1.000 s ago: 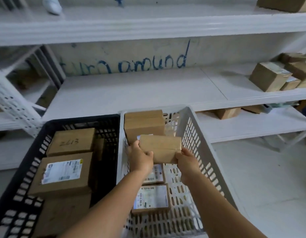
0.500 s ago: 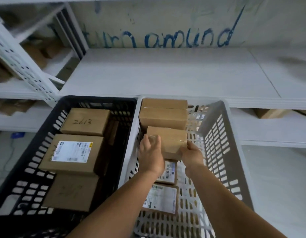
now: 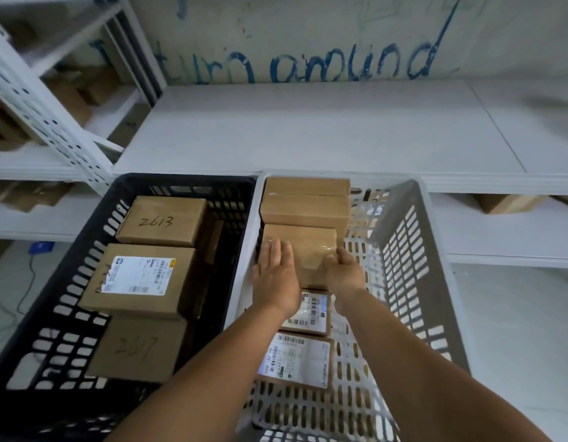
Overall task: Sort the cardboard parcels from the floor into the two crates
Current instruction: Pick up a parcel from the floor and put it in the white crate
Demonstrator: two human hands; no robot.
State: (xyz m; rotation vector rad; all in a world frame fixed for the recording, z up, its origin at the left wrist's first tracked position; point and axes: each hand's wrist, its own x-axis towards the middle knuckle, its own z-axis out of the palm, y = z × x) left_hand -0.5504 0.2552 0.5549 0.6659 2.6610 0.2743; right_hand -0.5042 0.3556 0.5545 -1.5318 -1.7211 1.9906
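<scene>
Partly under both hands (image 3: 308,272): parcel (image 3: 308,247), lower edge hidden.

"turn around" is painted in blue on the far wall (image 3: 308,43). "2613" is handwritten on the far parcel (image 3: 163,221) in the black crate (image 3: 68,301), "2617" on the near parcel (image 3: 135,349).

I count two crates: a black crate (image 3: 68,314) holding three cardboard parcels (image 3: 139,282) in plain sight, and a white crate (image 3: 419,266) holding five parcels (image 3: 306,205). My two hands (image 3: 276,282) are in view.
</scene>
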